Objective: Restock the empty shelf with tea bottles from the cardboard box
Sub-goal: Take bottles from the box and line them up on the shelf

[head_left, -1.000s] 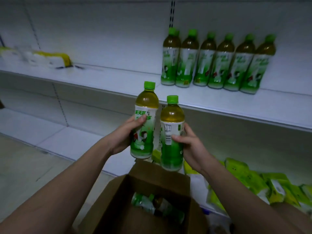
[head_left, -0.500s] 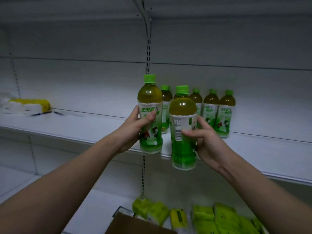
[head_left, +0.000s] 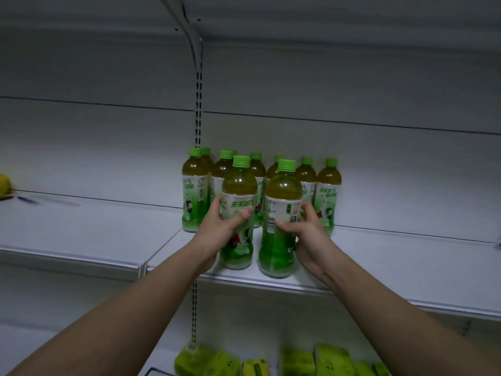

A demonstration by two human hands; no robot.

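Observation:
My left hand (head_left: pixel 221 229) grips one green-capped tea bottle (head_left: pixel 238 202) around its label. My right hand (head_left: pixel 305 230) grips a second tea bottle (head_left: pixel 282 213) the same way. Both bottles stand upright near the front of the white shelf (head_left: pixel 406 267), their bases at or just above its surface. Directly behind them is a row of several more tea bottles (head_left: pixel 193 191) against the back of the shelf. The cardboard box is out of view.
A slotted metal upright (head_left: pixel 198 109) runs down the back wall behind the bottles. Yellow-green packets (head_left: pixel 333 360) lie on the lower shelf below. A yellow item (head_left: pixel 3 185) sits at the far left of the same shelf.
Both hands have carried their bottles up from above the box and forward onto the shelf, in front of the standing row. My view has risen, so the box has dropped out of frame.

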